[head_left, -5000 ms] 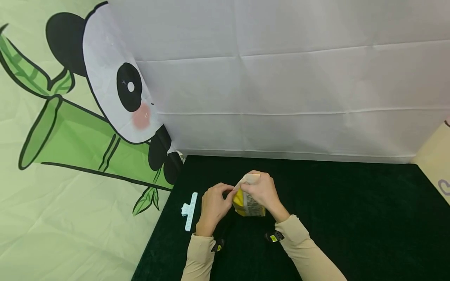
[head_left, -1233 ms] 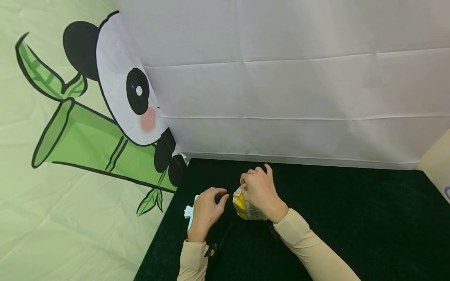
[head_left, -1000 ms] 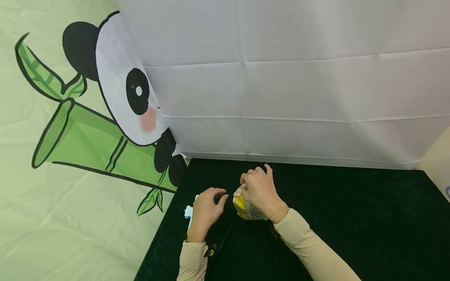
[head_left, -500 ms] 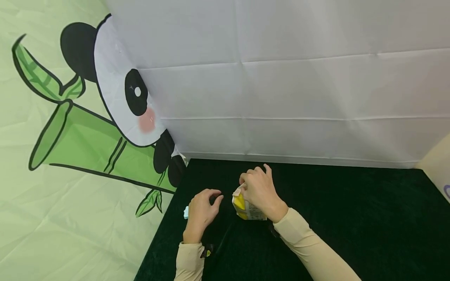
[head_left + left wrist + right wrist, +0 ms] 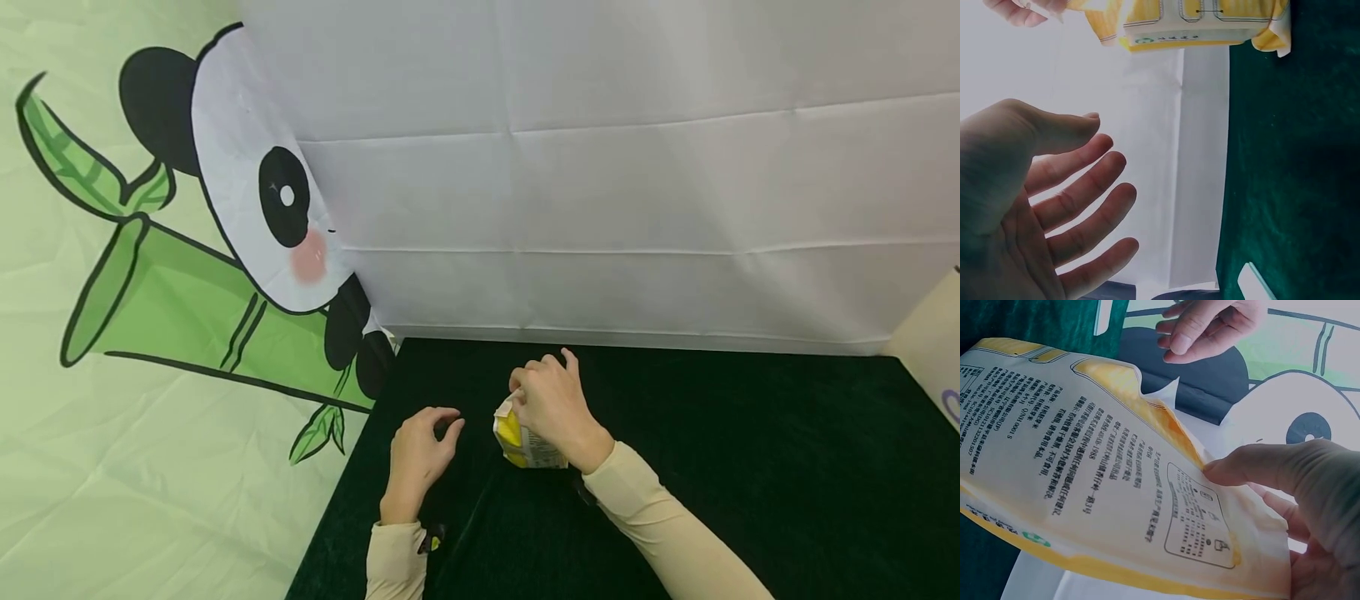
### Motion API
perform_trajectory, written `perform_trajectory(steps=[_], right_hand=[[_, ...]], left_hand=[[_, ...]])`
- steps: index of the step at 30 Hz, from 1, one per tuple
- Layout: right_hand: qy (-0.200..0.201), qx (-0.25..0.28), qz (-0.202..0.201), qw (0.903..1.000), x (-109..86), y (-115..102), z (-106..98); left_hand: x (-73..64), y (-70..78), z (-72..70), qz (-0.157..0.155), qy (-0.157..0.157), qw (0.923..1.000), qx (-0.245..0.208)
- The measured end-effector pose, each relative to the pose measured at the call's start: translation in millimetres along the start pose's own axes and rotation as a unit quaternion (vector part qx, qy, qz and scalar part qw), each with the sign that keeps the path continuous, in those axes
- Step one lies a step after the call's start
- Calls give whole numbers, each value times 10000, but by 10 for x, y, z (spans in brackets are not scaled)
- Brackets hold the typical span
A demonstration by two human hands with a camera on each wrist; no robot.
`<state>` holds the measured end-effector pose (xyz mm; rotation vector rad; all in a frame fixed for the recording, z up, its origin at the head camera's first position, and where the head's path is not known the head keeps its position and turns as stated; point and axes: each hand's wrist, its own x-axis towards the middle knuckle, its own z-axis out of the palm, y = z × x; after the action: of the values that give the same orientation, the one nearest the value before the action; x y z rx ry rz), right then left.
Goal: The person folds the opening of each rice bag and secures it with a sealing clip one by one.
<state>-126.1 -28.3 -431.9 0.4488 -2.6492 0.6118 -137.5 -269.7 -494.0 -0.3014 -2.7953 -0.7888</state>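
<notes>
A yellow-and-white printed packaging bag stands on the dark green tabletop. My right hand pinches its upper edge between thumb and fingers; in the right wrist view the thumb presses on the bag's printed side. To the left of the bag, my left hand hovers apart from it, fingers loosely bent and holding nothing. A pale blue sealing clip, hidden behind that hand in the head view, shows partly in the left wrist view as a bar end on the cloth, and at the top of the right wrist view.
Dark green cloth covers the table. A white curtain rises behind its far edge, and a green panda-printed curtain hangs along the left. A cream sheet stands at the right edge.
Five seconds ago both hands were at the bag's top and the clip was in full view. My left hand has since moved left, covering the clip. The right hand stays on the bag.
</notes>
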Motion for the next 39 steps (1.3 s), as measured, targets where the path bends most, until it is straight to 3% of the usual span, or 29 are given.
perform_trajectory(steps=[10, 24, 39], right_hand=[[-60, -53, -66, 9999, 77, 76, -18], [30, -97, -83, 9999, 37, 89, -1], [125, -135, -199, 9996, 62, 160, 4]], left_hand=[[-4, -74, 58, -323, 3, 9995, 21], [-58, -199, 52, -350, 69, 9993, 53], [-65, -227, 84, -593, 80, 9982, 50]])
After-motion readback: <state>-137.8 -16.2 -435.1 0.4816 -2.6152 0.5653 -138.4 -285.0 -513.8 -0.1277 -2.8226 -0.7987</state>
